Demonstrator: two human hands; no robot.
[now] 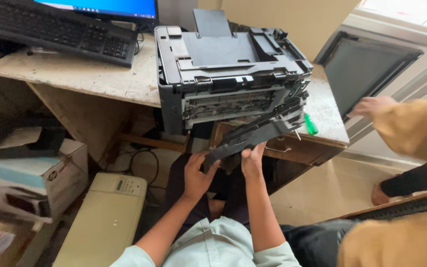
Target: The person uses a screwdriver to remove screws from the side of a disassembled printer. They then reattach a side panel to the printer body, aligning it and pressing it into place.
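Both hands on the black tray panel [253, 134] hanging off the front of the printer: left hand [197, 174] has fingers curled around the panel's near-left end, thumb over the top edge, closed grip; right hand [252, 162] pinches the near edge just right of it, fingers wrapped under, also gripping. The panel runs diagonally from the hands up and right to the printer's lower right corner, tilted down toward the near side, far end still touching the printer body. The printer [223, 64] is dark grey, covers partly off, internals showing through the front slot; it sits at the near edge of a worn, pale wooden desk [90, 74], overhanging slightly. A green-handled screwdriver [311, 124] lies on the desk just beside the printer's right corner. Far left on the desk: a black keyboard [60, 29] with a monitor [109, 7] behind it. On the floor near left: a beige printer [102, 217], plus a cardboard box [30, 183] further left. On the right, another person's hand [369, 105] in a mustard sleeve touches a flat grey panel [366, 69] leaning by the desk's far right side, well apart from the wearer's hands.
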